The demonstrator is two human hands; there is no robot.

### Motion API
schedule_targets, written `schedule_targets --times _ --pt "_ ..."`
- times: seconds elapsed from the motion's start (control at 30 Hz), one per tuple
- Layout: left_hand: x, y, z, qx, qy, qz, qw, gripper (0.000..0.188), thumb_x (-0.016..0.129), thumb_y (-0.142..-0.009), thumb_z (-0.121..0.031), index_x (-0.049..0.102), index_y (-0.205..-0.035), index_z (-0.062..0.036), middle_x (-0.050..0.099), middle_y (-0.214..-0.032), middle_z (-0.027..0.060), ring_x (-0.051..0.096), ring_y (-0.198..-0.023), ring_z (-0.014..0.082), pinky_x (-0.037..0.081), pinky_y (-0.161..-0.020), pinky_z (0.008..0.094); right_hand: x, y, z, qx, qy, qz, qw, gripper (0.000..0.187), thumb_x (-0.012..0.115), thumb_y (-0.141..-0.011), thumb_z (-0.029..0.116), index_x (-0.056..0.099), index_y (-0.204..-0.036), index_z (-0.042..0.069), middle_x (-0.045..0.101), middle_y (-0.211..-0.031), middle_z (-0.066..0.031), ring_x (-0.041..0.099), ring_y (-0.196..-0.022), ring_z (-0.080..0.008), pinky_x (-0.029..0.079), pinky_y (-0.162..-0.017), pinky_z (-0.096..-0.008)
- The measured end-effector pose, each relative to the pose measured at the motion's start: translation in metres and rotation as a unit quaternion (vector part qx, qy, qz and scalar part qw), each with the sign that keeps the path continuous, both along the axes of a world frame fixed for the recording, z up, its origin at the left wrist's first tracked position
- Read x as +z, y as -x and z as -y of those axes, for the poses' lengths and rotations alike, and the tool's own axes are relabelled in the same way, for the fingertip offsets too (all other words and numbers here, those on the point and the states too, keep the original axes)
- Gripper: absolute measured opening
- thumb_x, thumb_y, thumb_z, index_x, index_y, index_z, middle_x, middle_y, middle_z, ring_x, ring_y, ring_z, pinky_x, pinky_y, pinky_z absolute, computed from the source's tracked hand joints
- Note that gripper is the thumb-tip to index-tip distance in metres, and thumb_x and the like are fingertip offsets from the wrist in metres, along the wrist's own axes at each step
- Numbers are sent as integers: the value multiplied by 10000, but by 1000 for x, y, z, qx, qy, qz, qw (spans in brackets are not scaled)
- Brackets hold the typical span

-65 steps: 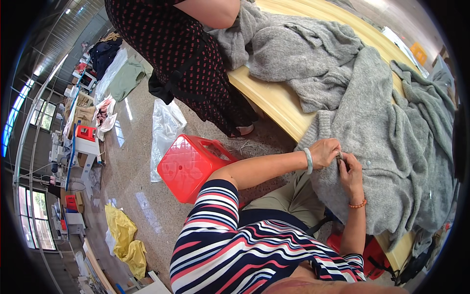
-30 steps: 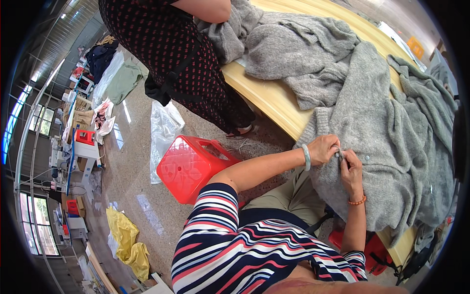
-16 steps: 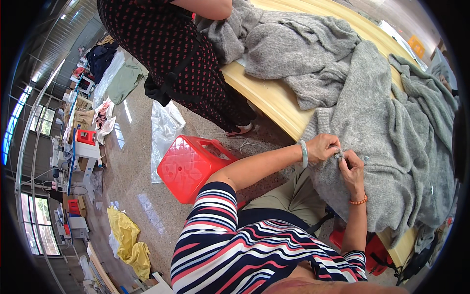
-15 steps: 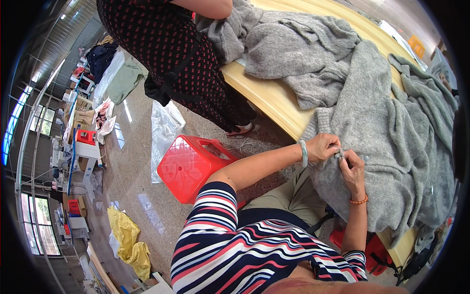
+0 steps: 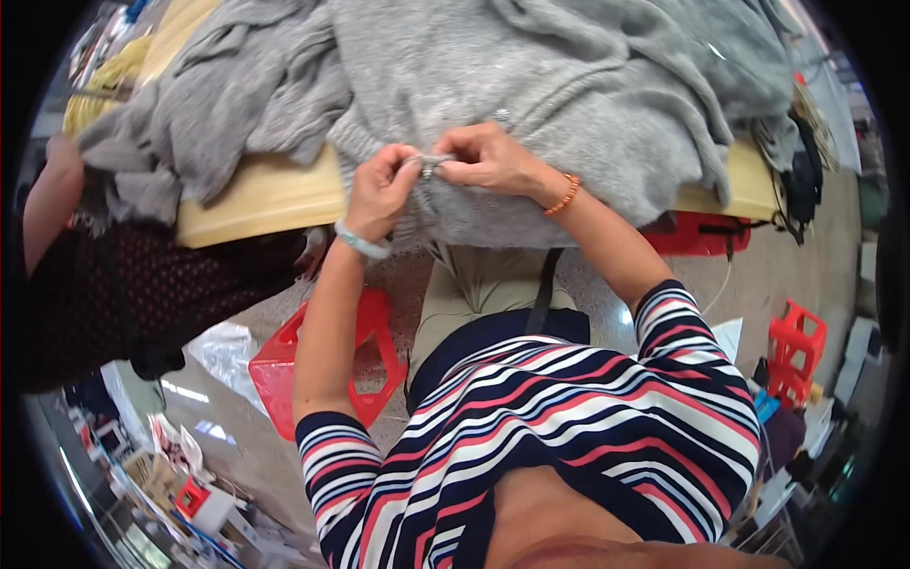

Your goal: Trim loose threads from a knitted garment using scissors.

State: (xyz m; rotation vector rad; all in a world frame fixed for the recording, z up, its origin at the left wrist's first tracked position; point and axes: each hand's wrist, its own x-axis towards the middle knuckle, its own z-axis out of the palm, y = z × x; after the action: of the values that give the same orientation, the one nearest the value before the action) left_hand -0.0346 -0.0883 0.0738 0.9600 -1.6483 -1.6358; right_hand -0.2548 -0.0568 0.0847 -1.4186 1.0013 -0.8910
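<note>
A grey knitted garment [image 5: 588, 171] lies spread over the table, its lower part draped over the near edge. My left hand [image 5: 382, 190], with a pale bangle at the wrist, pinches a small bit of the knit's edge. From the other side my right hand [image 5: 488, 159], wearing an orange bead bracelet, pinches the same bit, the fingertips almost meeting. Just below the fingertips shows a small shiny piece [image 5: 427, 172], too small to make out. A second shiny spot [image 5: 500, 116] sits on the knit beyond my right hand.
The light wood table [image 5: 261, 199] shows at its near edge. At the left stands another person in a dark dotted garment [image 5: 152, 294], an arm by the knit. A red stool [image 5: 280, 365] is beside me; more red stools [image 5: 796, 346] stand at the right. Clear plastic [image 5: 227, 356] lies on the floor.
My view has swung round, bringing the hands from right of centre to the upper middle. Both hands still pinch the knit's edge, fingertips close together.
</note>
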Motion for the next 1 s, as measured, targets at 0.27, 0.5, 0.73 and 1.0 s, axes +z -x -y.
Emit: schedule_targets --times 0.27,0.5,0.73,1.0 --pt "1 -3 2 -30 -36 -12 999 108 609 -962 -115 616 -1025 -28 587 -895 -65 487 -796 13 384 -707 167 -2 3 -1 24 -31 28 999 178 697 -887 161 682 -986 14 616 -797 71 483 -723 0 375 -612 -194" --pt "12 -9 4 -74 -71 -17 995 109 615 -957 -126 614 -1018 -35 577 -894 -72 473 -793 9 370 -710 167 -7 0 -1 10 -44 63 997 188 697 -846 207 699 -909 31 561 -706 79 433 -658 -11 340 -570 -214" --pt "8 -2 -4 -39 -42 -34 998 85 597 -965 -93 612 -1013 -24 580 -896 -66 464 -775 2 369 -671 164 -2 0 -2 48 -69 100 991 168 697 -831 192 689 -894 36 561 -717 84 431 -665 -4 332 -569 -206" --pt "13 -3 -2 -62 -56 -24 996 93 619 -946 -82 609 -1009 -14 584 -899 -59 498 -800 14 406 -700 173 5 1 -1 31 -87 54 994 226 734 -836 260 684 -835 40 537 -691 87 418 -653 -5 323 -561 -212"
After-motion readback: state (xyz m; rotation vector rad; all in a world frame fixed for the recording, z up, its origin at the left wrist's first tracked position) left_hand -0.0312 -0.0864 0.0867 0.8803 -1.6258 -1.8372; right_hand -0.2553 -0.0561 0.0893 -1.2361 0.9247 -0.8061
